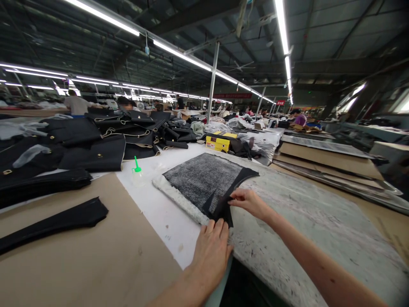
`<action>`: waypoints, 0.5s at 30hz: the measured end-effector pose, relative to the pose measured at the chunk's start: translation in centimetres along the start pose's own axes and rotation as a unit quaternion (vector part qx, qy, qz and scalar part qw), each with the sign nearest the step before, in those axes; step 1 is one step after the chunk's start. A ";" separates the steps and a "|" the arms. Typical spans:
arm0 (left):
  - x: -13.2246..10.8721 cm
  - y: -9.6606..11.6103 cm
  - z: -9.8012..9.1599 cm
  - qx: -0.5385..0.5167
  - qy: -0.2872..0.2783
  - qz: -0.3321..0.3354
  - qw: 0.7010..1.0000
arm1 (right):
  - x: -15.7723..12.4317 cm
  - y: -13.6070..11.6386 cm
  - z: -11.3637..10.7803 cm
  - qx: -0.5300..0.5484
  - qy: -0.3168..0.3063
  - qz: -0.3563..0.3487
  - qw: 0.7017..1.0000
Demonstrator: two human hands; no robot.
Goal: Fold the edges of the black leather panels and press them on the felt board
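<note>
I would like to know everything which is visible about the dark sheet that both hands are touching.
The dark sheet looks like thin, flexible cloth or leather. Its upper face is mostly mottled grey, with plainer black along the right side, where the edge curves inward from a pointed far corner. It lies mostly flat on a pale, stained slab. The right hand pinches a raised part of that edge; the left hand's fingertips rest at the near corner.

Dark panel (201,177) matt, rough (cloth-like); bottle (137,175) plastic.

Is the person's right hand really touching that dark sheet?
Touching: the head view shows the right hand pinching the dark sheet at its near edge.
</note>
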State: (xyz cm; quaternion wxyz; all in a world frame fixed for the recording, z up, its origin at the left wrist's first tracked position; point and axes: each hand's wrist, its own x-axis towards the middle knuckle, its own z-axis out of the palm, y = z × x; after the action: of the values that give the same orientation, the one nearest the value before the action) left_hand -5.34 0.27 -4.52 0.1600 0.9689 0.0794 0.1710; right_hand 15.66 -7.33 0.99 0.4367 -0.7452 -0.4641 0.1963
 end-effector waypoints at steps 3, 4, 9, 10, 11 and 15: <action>0.5 -0.3 1.1 0.022 -0.007 -0.012 1.000 | 0.7 0.8 -1.1 0.002 0.058 -0.032 0.998; 0.5 -0.3 1.2 0.024 -0.006 -0.013 1.000 | 0.8 1.1 -1.5 0.012 0.075 -0.033 0.997; 0.9 0.0 0.7 0.013 0.005 -0.018 1.000 | 1.9 3.3 -3.0 0.094 0.196 -0.009 0.976; 1.0 0.0 0.6 0.009 0.005 -0.020 1.000 | 2.2 3.8 -3.4 0.110 0.221 0.000 0.969; 1.1 0.1 0.4 0.006 0.004 -0.022 1.000 | 2.5 4.1 -3.8 0.126 0.244 0.009 0.961; 1.4 0.1 0.5 -0.001 0.002 -0.033 0.999 | 3.5 5.2 -7.1 0.174 0.342 0.043 0.923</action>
State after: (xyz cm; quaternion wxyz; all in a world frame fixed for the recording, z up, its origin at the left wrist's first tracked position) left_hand -3.82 0.32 -4.44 0.1662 0.9653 0.1113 0.1679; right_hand 25.00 -8.65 0.93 0.6829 -0.6984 -0.2127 0.0263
